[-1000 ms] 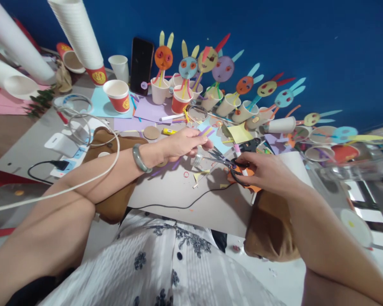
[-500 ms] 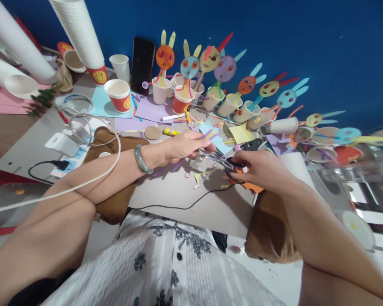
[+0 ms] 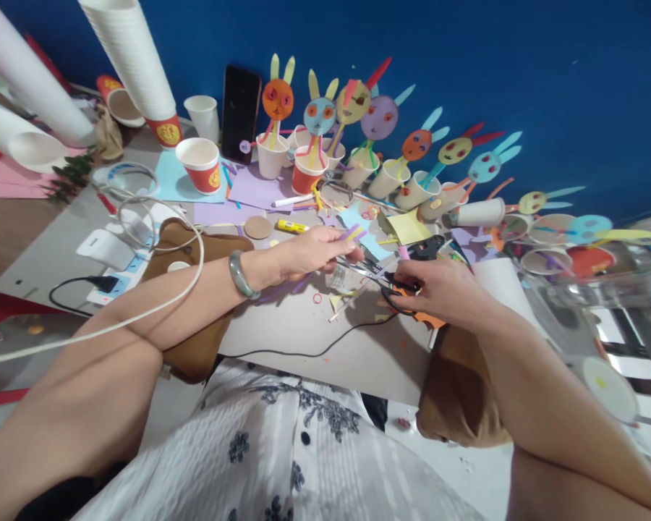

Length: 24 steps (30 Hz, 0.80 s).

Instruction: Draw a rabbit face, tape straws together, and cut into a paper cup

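Note:
My left hand (image 3: 322, 253) pinches purple and yellow paper strips (image 3: 352, 234); some purple ends trail out below the palm. In my right hand (image 3: 431, 286) is a pair of scissors (image 3: 372, 273) with dark handles, its blades pointing left to the fingertips of my left hand. The blades look nearly closed. Whether paper lies between them I cannot make out. Beneath the scissors are an orange paper scrap (image 3: 430, 319) and a yellow scrap (image 3: 343, 299).
Paper cups with rabbit-faced figures (image 3: 319, 116) line the blue wall. A phone (image 3: 241, 113) leans there beside a tall cup stack (image 3: 133, 65). At left are a power strip (image 3: 122, 278) and a white cable (image 3: 187, 282). A black cord (image 3: 309, 354) crosses the table's near part.
The scissor blades have come closer together and tilted slightly. Both hands stay in nearly the same place, and the view has shifted a little.

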Available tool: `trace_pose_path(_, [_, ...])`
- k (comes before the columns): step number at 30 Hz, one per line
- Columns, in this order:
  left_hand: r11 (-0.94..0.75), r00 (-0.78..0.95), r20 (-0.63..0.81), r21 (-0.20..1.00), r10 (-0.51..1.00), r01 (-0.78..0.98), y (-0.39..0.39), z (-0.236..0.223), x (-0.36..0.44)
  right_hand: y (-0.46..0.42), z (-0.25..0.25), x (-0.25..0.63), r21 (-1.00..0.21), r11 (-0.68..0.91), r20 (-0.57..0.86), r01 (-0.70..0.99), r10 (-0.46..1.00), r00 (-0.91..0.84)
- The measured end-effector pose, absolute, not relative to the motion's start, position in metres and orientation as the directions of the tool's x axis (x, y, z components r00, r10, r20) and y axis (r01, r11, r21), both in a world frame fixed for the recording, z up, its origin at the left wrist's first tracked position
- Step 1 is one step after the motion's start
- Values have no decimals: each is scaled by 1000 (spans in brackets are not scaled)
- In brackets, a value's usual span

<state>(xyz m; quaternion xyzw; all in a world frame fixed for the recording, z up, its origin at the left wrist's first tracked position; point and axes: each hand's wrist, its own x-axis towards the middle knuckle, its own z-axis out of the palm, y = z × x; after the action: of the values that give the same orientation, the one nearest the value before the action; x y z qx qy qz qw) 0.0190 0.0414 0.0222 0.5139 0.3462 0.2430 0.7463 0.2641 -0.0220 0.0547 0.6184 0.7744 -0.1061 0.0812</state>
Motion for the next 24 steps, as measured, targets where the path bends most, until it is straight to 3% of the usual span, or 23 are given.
trace_pose_path(24, [378,609,-286,926,740,-24,40,14,23,-19,43,265,-63,188,-242,980,950,-198])
